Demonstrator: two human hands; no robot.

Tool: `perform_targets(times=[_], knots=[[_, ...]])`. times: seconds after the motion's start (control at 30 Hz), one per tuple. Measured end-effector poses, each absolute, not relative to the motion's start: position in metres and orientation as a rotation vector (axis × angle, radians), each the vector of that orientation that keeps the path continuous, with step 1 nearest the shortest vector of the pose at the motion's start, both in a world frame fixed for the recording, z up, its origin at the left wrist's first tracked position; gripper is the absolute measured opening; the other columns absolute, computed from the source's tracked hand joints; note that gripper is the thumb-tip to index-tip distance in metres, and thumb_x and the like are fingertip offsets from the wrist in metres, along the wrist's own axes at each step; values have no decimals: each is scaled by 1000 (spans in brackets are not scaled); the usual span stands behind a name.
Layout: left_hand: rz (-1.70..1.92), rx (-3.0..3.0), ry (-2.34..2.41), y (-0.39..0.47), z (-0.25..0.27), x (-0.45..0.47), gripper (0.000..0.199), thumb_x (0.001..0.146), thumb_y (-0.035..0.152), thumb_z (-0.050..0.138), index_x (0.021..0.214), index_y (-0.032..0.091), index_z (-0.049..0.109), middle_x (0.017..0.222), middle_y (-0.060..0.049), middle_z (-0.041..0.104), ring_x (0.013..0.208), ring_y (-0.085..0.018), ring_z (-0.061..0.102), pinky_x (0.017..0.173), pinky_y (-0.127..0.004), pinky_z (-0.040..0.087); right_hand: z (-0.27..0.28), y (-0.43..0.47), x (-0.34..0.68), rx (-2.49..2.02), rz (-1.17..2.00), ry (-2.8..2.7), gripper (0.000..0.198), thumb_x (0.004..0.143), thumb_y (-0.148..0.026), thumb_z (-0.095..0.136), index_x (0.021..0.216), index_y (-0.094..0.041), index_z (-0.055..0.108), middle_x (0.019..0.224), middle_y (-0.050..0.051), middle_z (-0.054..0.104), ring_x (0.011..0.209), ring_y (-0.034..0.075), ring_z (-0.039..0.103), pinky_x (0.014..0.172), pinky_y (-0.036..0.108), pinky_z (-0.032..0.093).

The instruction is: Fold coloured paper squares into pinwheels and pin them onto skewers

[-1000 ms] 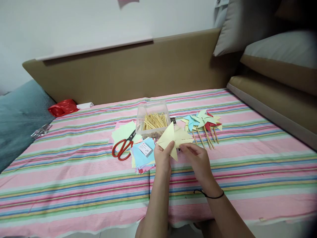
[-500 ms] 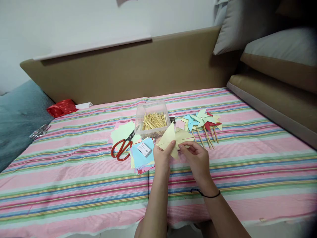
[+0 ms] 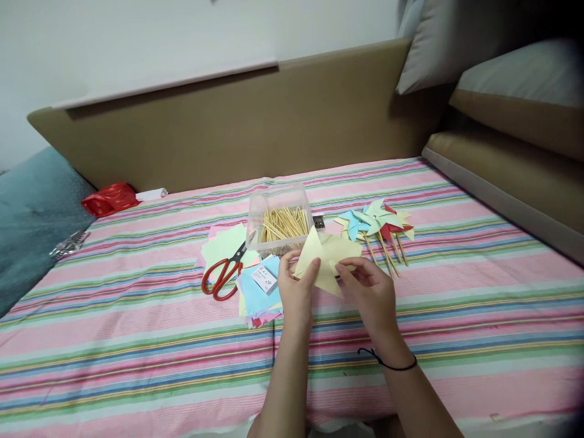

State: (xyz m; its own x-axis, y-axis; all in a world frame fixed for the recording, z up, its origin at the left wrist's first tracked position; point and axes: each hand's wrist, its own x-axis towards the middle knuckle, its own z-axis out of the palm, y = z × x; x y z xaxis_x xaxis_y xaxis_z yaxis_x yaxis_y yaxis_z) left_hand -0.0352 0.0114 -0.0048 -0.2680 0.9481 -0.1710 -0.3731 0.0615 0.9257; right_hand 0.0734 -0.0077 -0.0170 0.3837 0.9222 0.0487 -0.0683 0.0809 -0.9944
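Note:
A pale yellow paper pinwheel piece (image 3: 326, 258), cut and partly folded, is held up in front of me between both hands. My left hand (image 3: 297, 286) grips its left side, with the thumb pressed on the paper's face near the middle. At its right side, my right hand (image 3: 370, 291) pinches the paper between thumb and fingers; a dark loop circles that wrist. Just left of my hands lies a stack of coloured paper squares (image 3: 249, 298) topped by a small white box (image 3: 265, 279). Red-handled scissors (image 3: 223, 277) rest beside the stack.
A clear plastic box (image 3: 278, 198) of thin wooden sticks (image 3: 285, 223) stands behind the paper. Several finished pinwheels (image 3: 376, 219) on sticks lie to the right. Farther left are a red plastic bag (image 3: 109, 199) and a clear packet (image 3: 69, 244). A striped cloth (image 3: 159, 359) covers the surface.
The paper piece has turned to face me more, with its right part lying flatter and brighter. My right hand has shifted slightly right and down. The view has moved a little.

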Motion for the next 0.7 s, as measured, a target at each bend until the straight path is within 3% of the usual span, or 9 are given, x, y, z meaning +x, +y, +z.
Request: perform_targets(times=[0.17,0.37,0.53,0.6,0.7], knots=[[1472,641,1199,10,-2,-37,45,60,30,80,94,20,51,70,1,69,55,-13,62,56,-24,48,-18,-3,84,-1231,953,-825,18,70,-35,76,76,-20,70,75,2,69,73,15,64,66,26,54],[1361,743,1127,11,-3,-43,54,58,26,81,99,21,47,80,-4,73,66,-19,68,61,-29,53,-15,-3,90,-1227,1094,-751,25,66,-39,79,78,-19,69,78,3,69,75,19,65,65,32,57],[1330,897,1158,15,-7,-52,62,61,23,79,110,23,41,85,-4,70,76,-20,69,65,-28,53,-19,0,96,-1246,1064,-820,29,75,-47,69,83,-19,74,91,7,72,87,22,65,77,35,54],[1338,917,1161,15,-7,-53,64,62,22,78,113,23,39,88,-4,68,78,-19,68,67,-27,52,-21,0,98,-1243,1060,-836,28,76,-46,68,85,-20,74,92,7,72,88,21,65,75,33,54],[1332,878,1099,15,-4,-54,64,63,23,78,114,25,39,94,-4,68,78,-18,67,68,-27,52,-21,0,98,-1257,1041,-823,27,67,-37,78,89,-21,73,86,5,71,79,19,65,64,28,53]])
